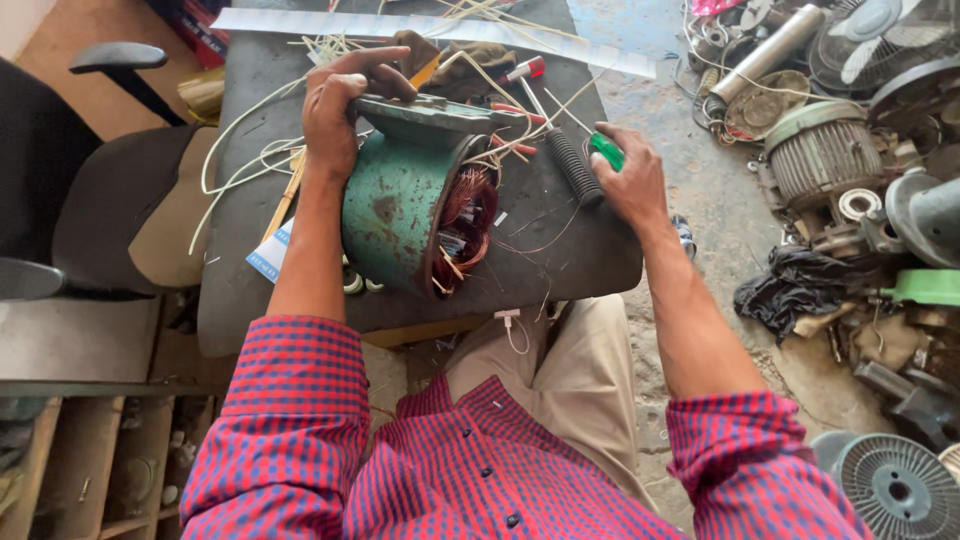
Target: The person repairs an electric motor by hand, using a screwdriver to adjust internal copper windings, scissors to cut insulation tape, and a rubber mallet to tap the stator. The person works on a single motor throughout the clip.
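The right hand (628, 180) hides the green tool's (606, 151) handle end; fan grille (895, 488) cut off at the corner.

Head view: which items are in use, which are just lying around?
In hand:
- green motor housing, left hand on top
- copper windings
- green-handled tool, right hand

Lying about:
- red-handled screwdriver
- floor motor parts
- fan guard
- office chair

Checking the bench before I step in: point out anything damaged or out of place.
The green motor housing lies on its side with paint chipped, and copper windings spill from its open end. Loose wires sprawl over the table. Left hand steadies the housing; right hand grips a tool.
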